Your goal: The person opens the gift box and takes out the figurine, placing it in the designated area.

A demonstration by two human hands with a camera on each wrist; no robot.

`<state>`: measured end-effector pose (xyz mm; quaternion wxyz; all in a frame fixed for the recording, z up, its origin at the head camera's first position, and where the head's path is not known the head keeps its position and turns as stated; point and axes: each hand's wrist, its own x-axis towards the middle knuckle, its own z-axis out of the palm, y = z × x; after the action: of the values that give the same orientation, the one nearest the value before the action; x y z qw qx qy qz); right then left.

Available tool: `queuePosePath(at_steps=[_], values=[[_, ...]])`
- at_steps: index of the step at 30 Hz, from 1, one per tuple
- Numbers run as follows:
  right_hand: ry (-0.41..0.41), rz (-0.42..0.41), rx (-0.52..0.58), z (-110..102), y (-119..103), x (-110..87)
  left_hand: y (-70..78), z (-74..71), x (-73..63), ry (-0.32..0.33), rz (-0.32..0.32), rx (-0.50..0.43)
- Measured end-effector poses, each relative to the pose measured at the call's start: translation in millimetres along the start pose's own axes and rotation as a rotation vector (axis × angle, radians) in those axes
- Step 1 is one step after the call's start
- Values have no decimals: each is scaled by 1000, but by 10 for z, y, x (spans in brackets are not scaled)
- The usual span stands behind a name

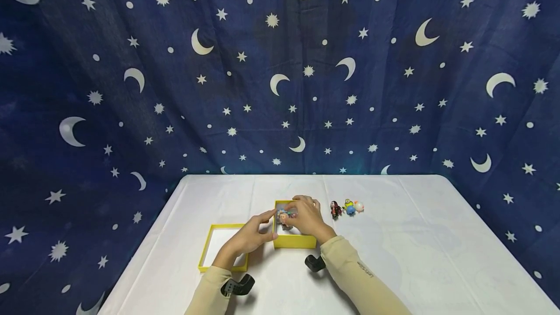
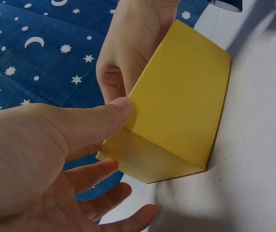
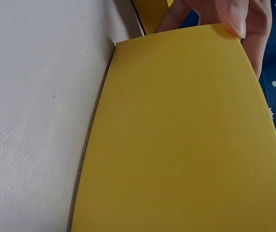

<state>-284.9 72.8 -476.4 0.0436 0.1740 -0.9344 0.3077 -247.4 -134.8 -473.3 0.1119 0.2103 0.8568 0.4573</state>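
My right hand (image 1: 305, 215) reaches down into an open yellow box (image 1: 294, 241), its thumb and index finger pinching a small figurine (image 1: 291, 212) with teal and pink parts. Beside that one, other small toy figures (image 1: 282, 218) lie inside at the left end, partly hidden by the fingers. At the box's left side is my left hand (image 1: 251, 235), its thumb (image 2: 114, 113) resting on the near corner and the other fingers loosely spread along the wall. From the wrist views the inside of the box is hidden behind its yellow walls.
A yellow-edged lid or tray (image 1: 212, 247), white inside, lies left of the box under my left forearm. To the right stand a dark-haired figurine (image 1: 335, 209), a yellow-and-blue figurine (image 1: 349, 207) and a pale round-headed one (image 1: 359, 206). A starry curtain (image 1: 245, 91) hangs behind the white-covered table (image 1: 393, 256).
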Motion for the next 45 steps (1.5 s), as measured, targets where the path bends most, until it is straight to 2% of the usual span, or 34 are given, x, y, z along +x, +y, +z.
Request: queuePosePath(at_steps=[15,29,40,45], values=[[-4,47,-83,11,-55,56,37,-23,7,8,-36,2],[10,85,-127,20,-91,67,31,-19,5,13,-30,-10],[27,48,-60,-6,-55,43,7,-10,-2,0,-36,-14],[25,62,-6,-53,-48,29,21,-10,-6,-2,-37,-14]])
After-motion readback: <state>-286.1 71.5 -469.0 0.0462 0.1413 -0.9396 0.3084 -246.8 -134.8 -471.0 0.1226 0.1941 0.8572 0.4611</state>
